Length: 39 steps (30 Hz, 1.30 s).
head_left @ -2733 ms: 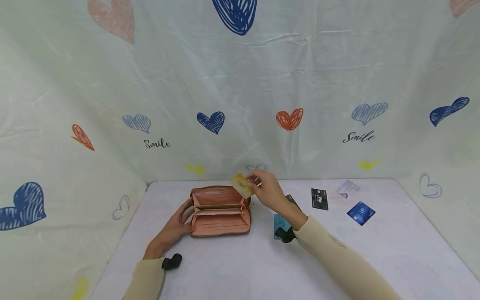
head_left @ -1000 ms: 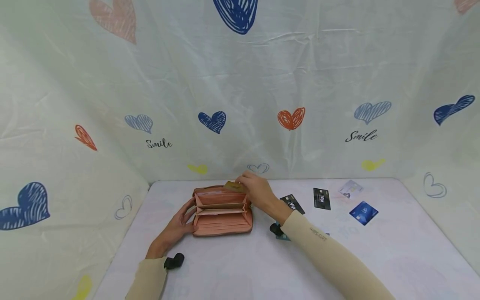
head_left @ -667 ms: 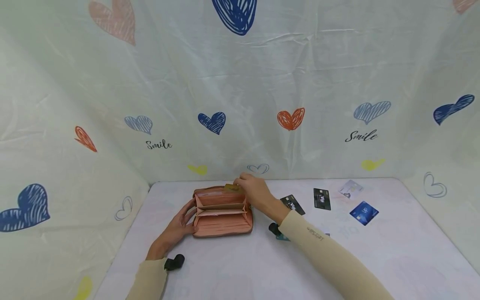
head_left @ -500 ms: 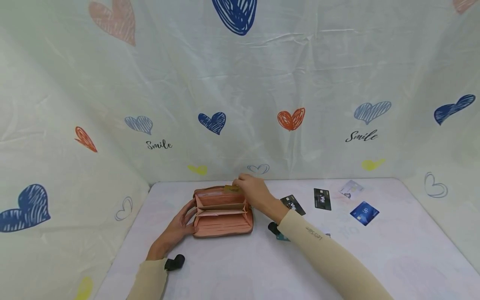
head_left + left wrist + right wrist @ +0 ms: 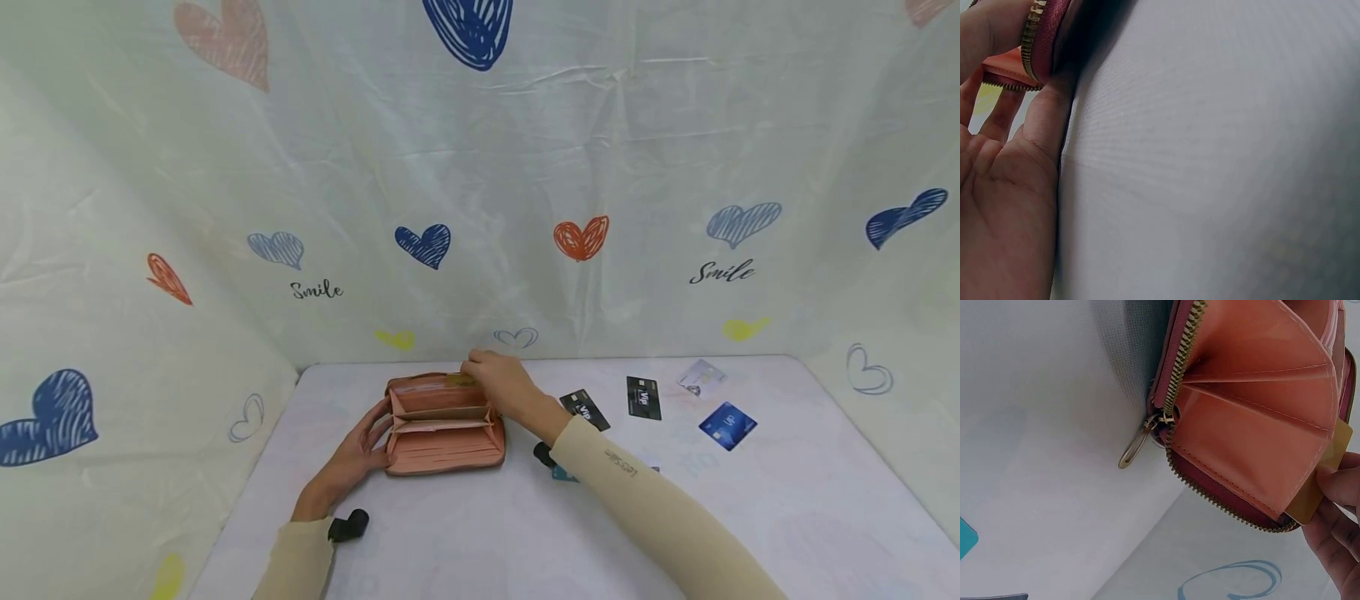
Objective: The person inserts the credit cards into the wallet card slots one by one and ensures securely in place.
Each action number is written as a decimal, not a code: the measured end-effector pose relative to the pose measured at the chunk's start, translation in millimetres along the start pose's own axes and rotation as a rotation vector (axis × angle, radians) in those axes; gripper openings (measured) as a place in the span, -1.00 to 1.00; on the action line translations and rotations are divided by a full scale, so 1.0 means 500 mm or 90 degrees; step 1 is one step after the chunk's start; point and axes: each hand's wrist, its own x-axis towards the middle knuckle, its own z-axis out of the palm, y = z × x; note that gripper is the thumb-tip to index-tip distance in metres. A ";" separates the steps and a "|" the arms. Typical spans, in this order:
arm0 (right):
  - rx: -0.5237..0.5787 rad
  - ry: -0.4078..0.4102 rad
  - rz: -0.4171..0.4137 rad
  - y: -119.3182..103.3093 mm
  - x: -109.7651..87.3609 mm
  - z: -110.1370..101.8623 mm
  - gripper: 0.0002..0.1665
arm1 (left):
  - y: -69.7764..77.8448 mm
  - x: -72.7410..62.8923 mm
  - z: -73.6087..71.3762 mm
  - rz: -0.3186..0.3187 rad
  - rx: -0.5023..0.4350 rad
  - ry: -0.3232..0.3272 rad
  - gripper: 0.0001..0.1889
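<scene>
A salmon-pink zip wallet (image 5: 446,454) lies unzipped and spread on the table, its inner dividers fanned. At its left side my left hand (image 5: 348,458) grips the edge; in the left wrist view the thumb and fingers lie around the brass zip. My right hand (image 5: 513,387) is at the wallet's back right corner, pinching a gold card (image 5: 1329,469) between thumb and fingers. In the head view only a small strip of that card shows along the back panel; the right wrist view has it behind the pink side gusset (image 5: 1260,425).
Right of the wallet lie two black VIP cards, one nearer (image 5: 585,408) and one farther (image 5: 643,397), a blue card (image 5: 727,426) and a pale card (image 5: 702,377). The right sleeve (image 5: 637,475) mostly covers a teal card (image 5: 564,474). A heart-printed curtain (image 5: 480,167) stands behind the table.
My right hand has brought the gold card down from above the wallet to its back panel and slid slightly left; less of the card shows. The left hand keeps its place.
</scene>
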 end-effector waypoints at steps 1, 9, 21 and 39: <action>-0.003 -0.004 0.000 0.000 0.001 0.000 -0.70 | 0.000 0.000 0.000 -0.001 0.003 0.000 0.14; -0.015 -0.047 0.004 -0.004 0.005 -0.008 -0.56 | 0.000 -0.001 0.000 0.001 0.007 0.001 0.14; -0.039 -0.078 -0.027 -0.013 0.010 0.006 -0.57 | 0.000 -0.004 0.000 -0.001 0.017 0.006 0.13; -0.070 -0.135 0.011 -0.026 0.010 0.016 -0.53 | 0.005 -0.003 0.001 0.014 0.004 -0.008 0.13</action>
